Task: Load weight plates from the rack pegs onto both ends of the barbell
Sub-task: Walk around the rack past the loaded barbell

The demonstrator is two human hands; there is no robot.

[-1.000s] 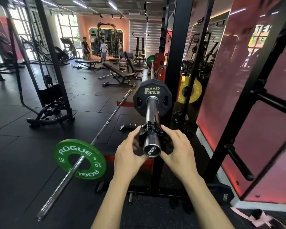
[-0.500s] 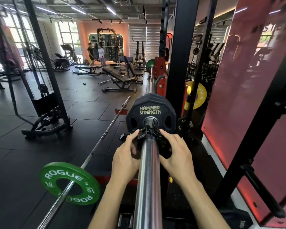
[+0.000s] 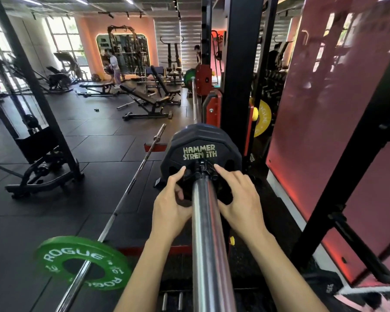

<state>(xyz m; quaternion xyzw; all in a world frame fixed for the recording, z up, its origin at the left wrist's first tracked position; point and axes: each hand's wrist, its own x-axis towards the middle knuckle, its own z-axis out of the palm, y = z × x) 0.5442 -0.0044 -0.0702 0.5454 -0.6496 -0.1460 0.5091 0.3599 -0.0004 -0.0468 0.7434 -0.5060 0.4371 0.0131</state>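
Black polygonal Hammer Strength plate (image 3: 200,147) seated on chrome barbell sleeve (image 3: 206,221). Black clamp collar (image 3: 200,171) against plate. Left hand (image 3: 170,208) and right hand (image 3: 239,203) fingers grip collar sides.

Barbell sleeve (image 3: 208,244) ran off bottom edge, near end unseen. Black collar (image 3: 202,171) partly covered by left hand (image 3: 170,210) and right hand (image 3: 239,206); whether clamped couldn't be told. Lower part of black plate (image 3: 200,149) hidden behind hands and sleeve. Yellow plate (image 3: 262,118) half hidden behind rack upright (image 3: 234,86). Green plate (image 3: 82,263) on floor bar blurred at rim. Both forearms cut by bottom edge. Distant people too small to make out.
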